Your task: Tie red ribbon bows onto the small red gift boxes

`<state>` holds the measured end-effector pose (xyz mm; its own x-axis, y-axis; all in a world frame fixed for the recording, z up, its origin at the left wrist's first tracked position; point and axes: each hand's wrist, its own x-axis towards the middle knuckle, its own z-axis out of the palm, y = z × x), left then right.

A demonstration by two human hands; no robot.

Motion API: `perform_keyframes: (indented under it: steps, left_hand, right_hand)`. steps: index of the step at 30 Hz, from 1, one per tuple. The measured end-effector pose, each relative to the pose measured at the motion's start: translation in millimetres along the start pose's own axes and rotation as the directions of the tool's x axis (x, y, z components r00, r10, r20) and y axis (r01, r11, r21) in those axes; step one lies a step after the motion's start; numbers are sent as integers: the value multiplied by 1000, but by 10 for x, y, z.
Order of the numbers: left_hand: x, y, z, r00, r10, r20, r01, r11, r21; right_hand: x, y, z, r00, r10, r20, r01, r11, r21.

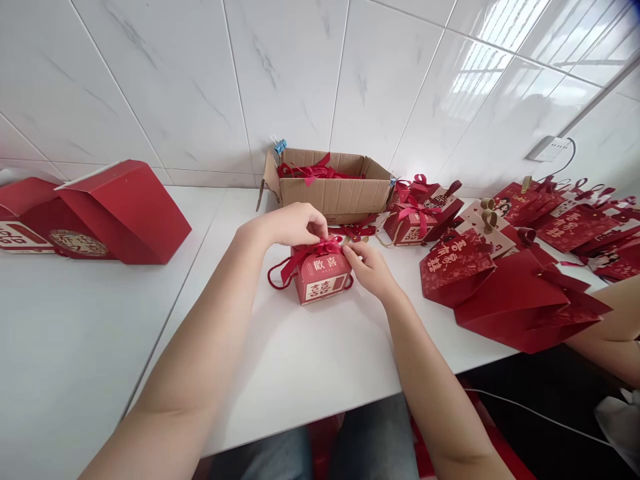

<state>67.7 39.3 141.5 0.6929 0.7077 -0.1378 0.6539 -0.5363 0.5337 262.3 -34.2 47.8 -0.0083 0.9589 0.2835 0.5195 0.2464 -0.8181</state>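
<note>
A small red gift box (324, 288) with gold-and-white Chinese characters stands upright on the white table in front of me. A red ribbon bow (316, 248) is tied on top, and a dark red cord handle (278, 280) loops out at its left side. My left hand (296, 223) reaches over from the back left, fingers pinched on the ribbon at the top. From the right, my right hand (369, 267) has its thumb and forefinger closed on the ribbon's right end, beside the box's top edge. Part of the bow is hidden behind my fingers.
Behind the gift box, a cardboard box (333, 193) holds red ribbons against the tiled wall. Finished small boxes (413, 223) and many red gift bags (520, 293) crowd the right side. Larger red boxes (130, 213) stand at left. A person's arm (613, 320) shows at far right.
</note>
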Motion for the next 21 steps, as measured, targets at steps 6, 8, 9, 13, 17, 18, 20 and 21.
perform_keyframes:
  steps: [6, 8, 9, 13, 17, 18, 20, 21]
  left_hand:
    - [-3, 3, -1, 1000, -11, 9, 11, 1000, -1]
    - [-7, 11, -1, 1000, -16, 6, 16, 1000, 3]
    - [-11, 18, 0, 1000, -18, 5, 18, 1000, 4]
    - [-32, 51, 4, 1000, -23, 10, 23, 1000, 0]
    - [-32, 54, 10, 1000, -8, 8, 8, 1000, 3]
    - [-28, 48, 11, 1000, -8, 12, 8, 1000, 7]
    - [-18, 29, 11, 1000, -18, 14, 18, 999, 35]
    - [-13, 18, 10, 1000, -23, 14, 22, 998, 51]
  right_hand:
    - [8, 1, -1, 990, 138, 2, -137, 985, 104]
    - [5, -20, -23, 993, 85, -81, -74, 988, 135]
    - [0, -38, -41, 991, 48, -125, -30, 990, 137]
    - [-74, -156, -166, 995, -89, -50, 95, 984, 151]
    - [-169, -247, -278, 933, -215, 289, 162, 967, 196]
    - [-177, -248, -284, 926, -240, 292, 189, 963, 193]
    - [-164, -219, -258, 947, -263, 185, 235, 959, 160]
    - [-145, -192, -228, 959, -268, 96, 255, 959, 126]
